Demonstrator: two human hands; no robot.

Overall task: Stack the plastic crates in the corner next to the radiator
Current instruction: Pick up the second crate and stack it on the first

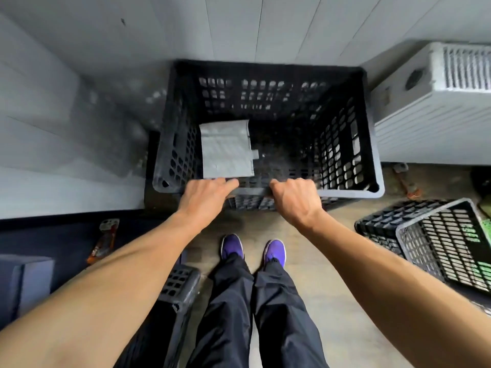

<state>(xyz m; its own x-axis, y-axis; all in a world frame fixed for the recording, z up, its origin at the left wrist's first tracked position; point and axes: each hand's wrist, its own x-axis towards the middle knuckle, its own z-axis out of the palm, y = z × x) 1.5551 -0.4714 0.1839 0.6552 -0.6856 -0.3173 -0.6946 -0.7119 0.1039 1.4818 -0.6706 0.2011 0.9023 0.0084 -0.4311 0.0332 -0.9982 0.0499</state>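
Crate (342,144) of black plastic stands tucked into the corner, just beside the white radiator (425,115), likely where the stack belongs. A second crate (435,240) lies tipped on the floor to the right; a third crate (180,282) waits by the left leg. A grey sheet (225,150) lies inside the first. Left hand (210,192) and right hand (295,195) both curl over its near rim, presumably to square it up.

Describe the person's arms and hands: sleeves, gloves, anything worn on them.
No sleeve shows on either arm: the left forearm and right forearm are uncovered along the whole length in view. The left hand and right hand wear no gloves. No watch, bracelet or ring is visible on the sides that show.
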